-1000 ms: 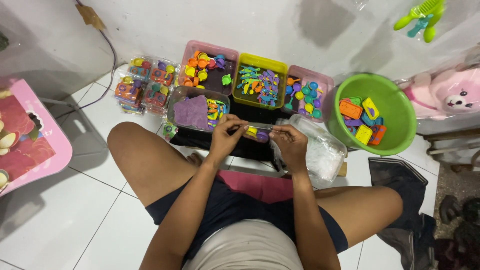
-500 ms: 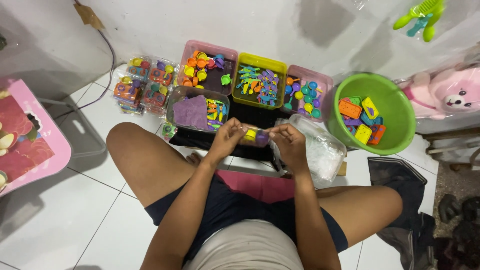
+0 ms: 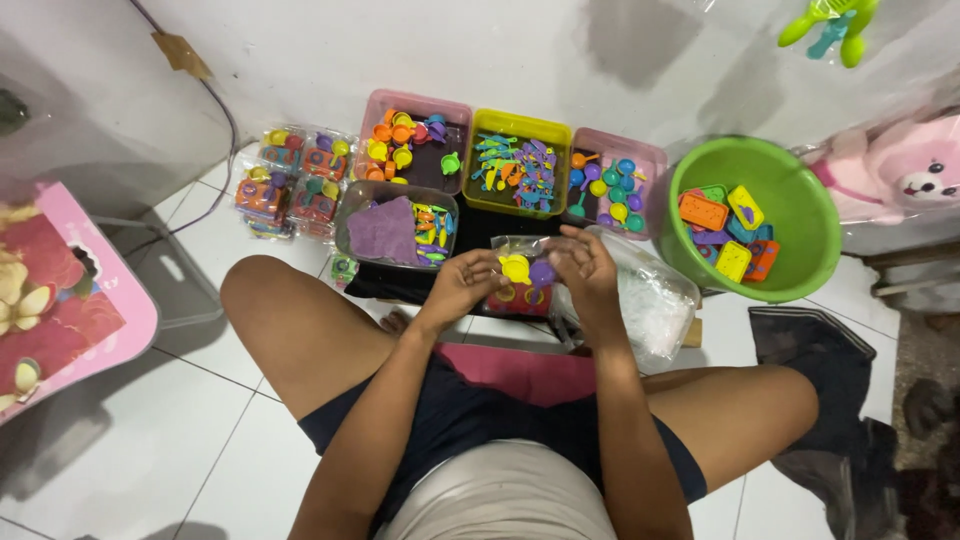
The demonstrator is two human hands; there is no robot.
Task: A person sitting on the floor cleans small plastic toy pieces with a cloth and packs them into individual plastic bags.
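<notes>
At the far left a pink low table [image 3: 60, 320] stands on the white tiled floor [image 3: 130, 440]. Next to it, near the wall, lie several packed toy sets [image 3: 290, 180] in clear wrap. Then comes a grey tray [image 3: 395, 225] with a purple piece and some small colourful parts. Behind it stand three trays in a row along the wall: a pink tray [image 3: 415, 140] with little cups, a yellow tray [image 3: 520, 165] with small utensils, and another pink tray [image 3: 615, 180] with spoons.

In the middle, just in front of the trays, the left hand [image 3: 462, 285] and the right hand [image 3: 585, 270] are close together, and both grip a small clear bag [image 3: 520, 285] with yellow and purple toy pieces inside. Beside the right hand lies a pile of clear plastic bags [image 3: 650, 300]. At the right stands a green basin [image 3: 790, 220] with coloured toy blocks.
</notes>
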